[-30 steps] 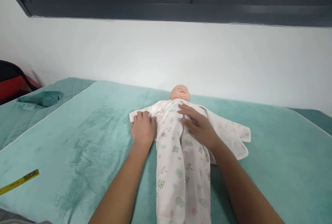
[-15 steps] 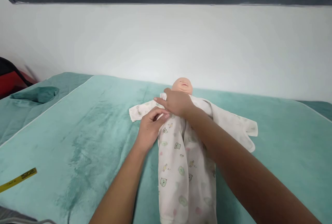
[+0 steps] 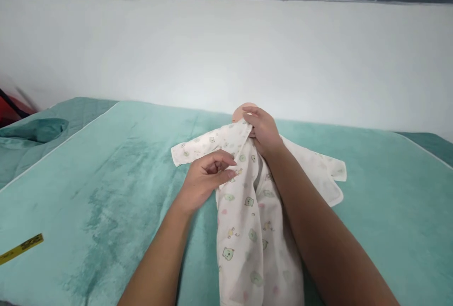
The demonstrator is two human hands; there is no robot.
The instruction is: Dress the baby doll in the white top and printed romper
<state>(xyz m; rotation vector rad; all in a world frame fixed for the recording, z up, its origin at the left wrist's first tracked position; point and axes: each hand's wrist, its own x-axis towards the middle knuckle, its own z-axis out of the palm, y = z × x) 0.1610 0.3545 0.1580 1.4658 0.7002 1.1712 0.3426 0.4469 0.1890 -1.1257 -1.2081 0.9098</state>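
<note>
A baby doll point(image 3: 241, 108) lies on its back on a teal blanket point(image 3: 106, 174), dressed in a white romper point(image 3: 251, 221) printed with small animals. My right hand point(image 3: 264, 131) is closed on the romper's collar just under the doll's chin, hiding most of the head. My left hand point(image 3: 208, 176) hovers at the doll's left side with fingers curled, thumb and fingertips pinched at the edge of the romper's front flap. One sleeve point(image 3: 193, 148) spreads flat to the left, the other point(image 3: 323, 174) to the right.
A yellow measuring tape point(image 3: 21, 248) lies at the blanket's front left. A folded teal cloth point(image 3: 35, 130) sits at the far left, with a red and black object point(image 3: 9, 107) behind it. A white wall point(image 3: 226, 51) runs along the back.
My right hand moved from the doll's chest up to the collar and gripped it, lifting the flap. My left hand left the left sleeve and came to the front flap.
</note>
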